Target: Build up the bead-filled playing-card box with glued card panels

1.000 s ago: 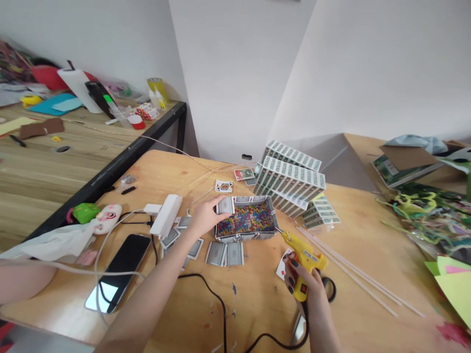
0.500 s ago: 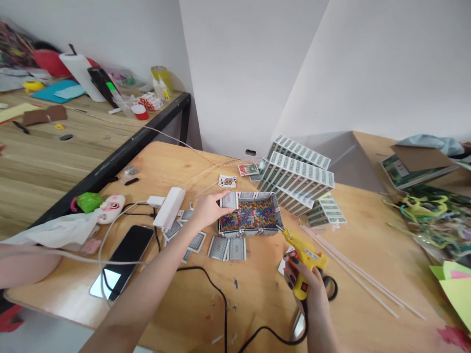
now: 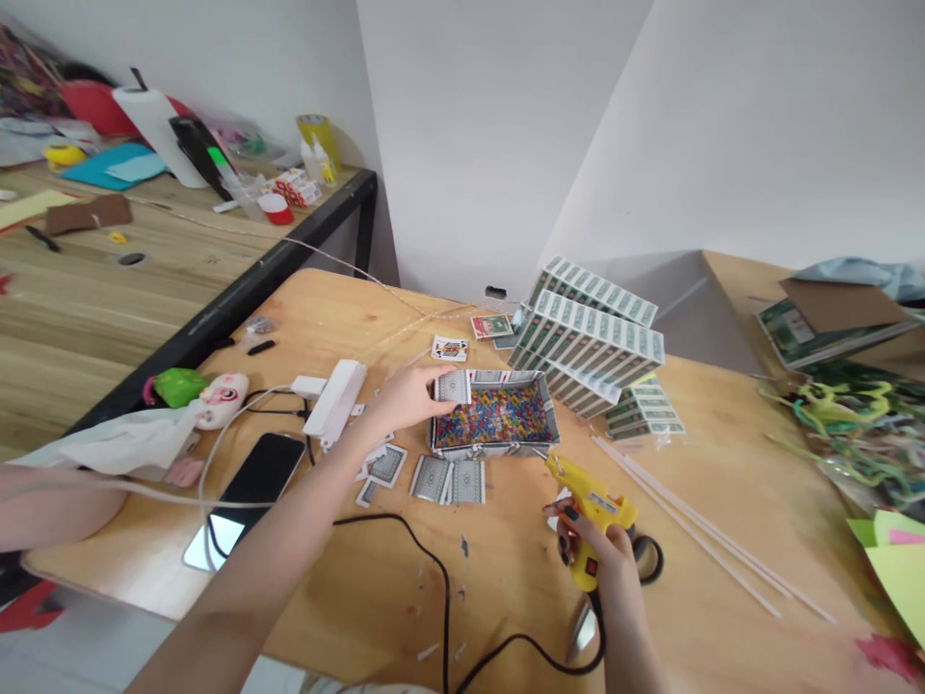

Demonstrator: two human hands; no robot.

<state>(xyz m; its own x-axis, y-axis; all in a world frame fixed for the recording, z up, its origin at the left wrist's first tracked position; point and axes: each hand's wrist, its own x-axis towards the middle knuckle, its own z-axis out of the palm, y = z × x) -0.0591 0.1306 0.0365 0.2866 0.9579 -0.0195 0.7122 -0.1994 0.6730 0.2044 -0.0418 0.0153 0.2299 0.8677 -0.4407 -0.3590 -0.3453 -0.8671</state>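
My left hand (image 3: 413,397) pinches a grey-backed playing card (image 3: 453,388) at the left end of an open box (image 3: 498,447). Playing cards cover the box's walls, and its inside floor has a multicoloured pattern. In my right hand (image 3: 594,542) is a yellow hot glue gun (image 3: 594,501), its nozzle pointing up and left, close to the box's front right corner. Two grey-backed cards (image 3: 467,481) lie side by side in front of the box, with more loose cards (image 3: 386,465) to their left. Behind the box lies a face-up card (image 3: 449,348).
Stacked green-and-white card packs (image 3: 599,333) stand behind right. Long glue sticks (image 3: 694,516) lie at the right. A white power strip (image 3: 336,402) and a phone (image 3: 246,501) are at the left. The gun's black cord (image 3: 442,578) loops across the front. Scissors (image 3: 648,559) lie under my right hand.
The glue gun has shifted slightly left, its nozzle moving along the box's front edge away from the corner. My left hand stays at the box's left end with the card.
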